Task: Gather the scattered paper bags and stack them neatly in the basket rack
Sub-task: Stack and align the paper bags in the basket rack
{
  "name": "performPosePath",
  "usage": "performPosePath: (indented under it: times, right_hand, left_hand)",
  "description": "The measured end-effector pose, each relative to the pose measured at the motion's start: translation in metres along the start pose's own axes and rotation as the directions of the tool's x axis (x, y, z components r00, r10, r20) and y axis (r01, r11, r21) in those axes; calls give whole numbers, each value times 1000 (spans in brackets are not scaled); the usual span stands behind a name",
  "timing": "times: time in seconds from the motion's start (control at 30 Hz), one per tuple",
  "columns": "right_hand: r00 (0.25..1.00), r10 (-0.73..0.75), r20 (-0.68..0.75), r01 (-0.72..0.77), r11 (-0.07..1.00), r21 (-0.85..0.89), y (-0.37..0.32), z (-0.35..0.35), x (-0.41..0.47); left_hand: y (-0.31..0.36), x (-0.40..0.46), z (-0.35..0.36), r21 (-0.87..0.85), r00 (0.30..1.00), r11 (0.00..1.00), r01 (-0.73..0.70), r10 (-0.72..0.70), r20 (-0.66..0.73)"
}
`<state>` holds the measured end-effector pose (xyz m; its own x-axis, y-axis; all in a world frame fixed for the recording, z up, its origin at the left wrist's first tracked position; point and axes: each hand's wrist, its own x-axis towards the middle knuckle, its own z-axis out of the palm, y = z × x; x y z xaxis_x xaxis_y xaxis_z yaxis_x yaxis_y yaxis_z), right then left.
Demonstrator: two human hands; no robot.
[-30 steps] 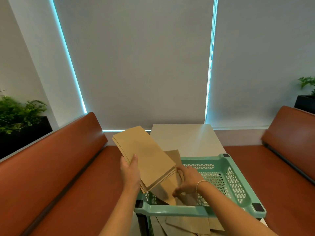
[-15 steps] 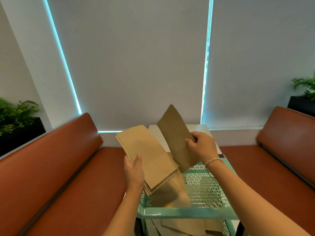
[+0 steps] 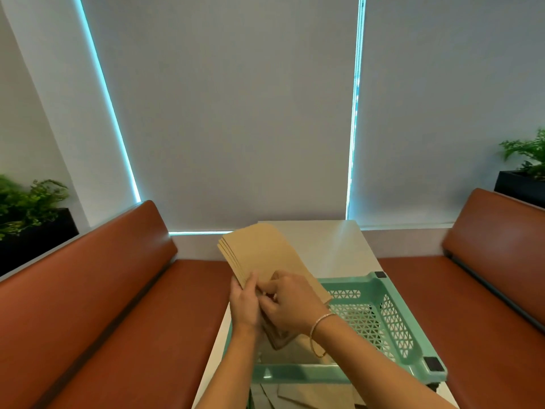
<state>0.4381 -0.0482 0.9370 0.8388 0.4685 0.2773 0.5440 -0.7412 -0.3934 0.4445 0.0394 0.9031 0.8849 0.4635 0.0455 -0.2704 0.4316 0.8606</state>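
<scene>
The mint-green basket rack (image 3: 392, 314) stands on the pale table (image 3: 339, 246); its top tray shows a brown paper bag lying on the floor (image 3: 295, 357), and more loose bags (image 3: 300, 397) lie in the tier beneath. Above the tray's 10 o'clock corner, the stack of paper bags (image 3: 265, 258) is held flat, its long axis running from 11 to 5 o'clock. The left hand (image 3: 246, 302) grips its near-left edge; the right hand (image 3: 292, 305) pinches the near end.
</scene>
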Motion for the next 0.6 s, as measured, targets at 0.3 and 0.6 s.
performPosePath:
  times: [0.3, 0.6]
  right_hand:
    - [856, 516, 39, -391, 597, 700, 61, -14, -3]
    - [688, 721, -89, -317, 408, 856, 110, -43, -45]
  left_hand:
    - [5, 1, 7, -15, 984, 1000, -9, 12, 177]
    - [-36, -23, 65, 424, 896, 904, -46, -151, 419]
